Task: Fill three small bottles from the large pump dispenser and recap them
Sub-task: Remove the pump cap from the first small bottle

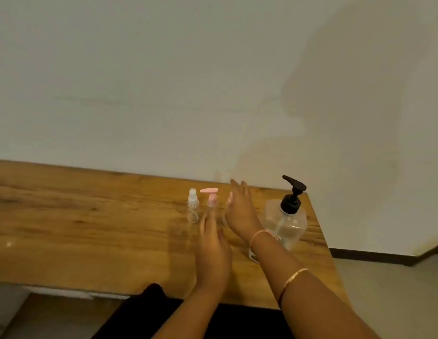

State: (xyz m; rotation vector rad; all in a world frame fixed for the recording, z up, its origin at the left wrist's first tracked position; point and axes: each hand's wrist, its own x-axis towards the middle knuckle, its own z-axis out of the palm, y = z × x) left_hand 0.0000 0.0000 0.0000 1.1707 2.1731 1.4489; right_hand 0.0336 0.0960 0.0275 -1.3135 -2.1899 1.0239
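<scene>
three small bottles (193,206) upright | dispenser (287,216) spout points left | both hands spread, empty

Left hand (214,253) flat, fingers extended, right hand (240,211) raised, apparently open, grip empty

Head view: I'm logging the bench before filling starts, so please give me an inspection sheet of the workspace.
Surface: wooden table, set against a pale wall.
Job's things: large pump dispenser with black pump, upright at the right end; clear spray bottle and pink-pump bottle upright, capped; a third small bottle mostly hidden behind the right hand.
Clutter: nothing seen.
Hands: left hand open, flat, holding nothing; right hand open, at the third bottle, contact unclear.
Cables: nothing seen.
Surroundings: dark skirting and pale floor at right.
</scene>
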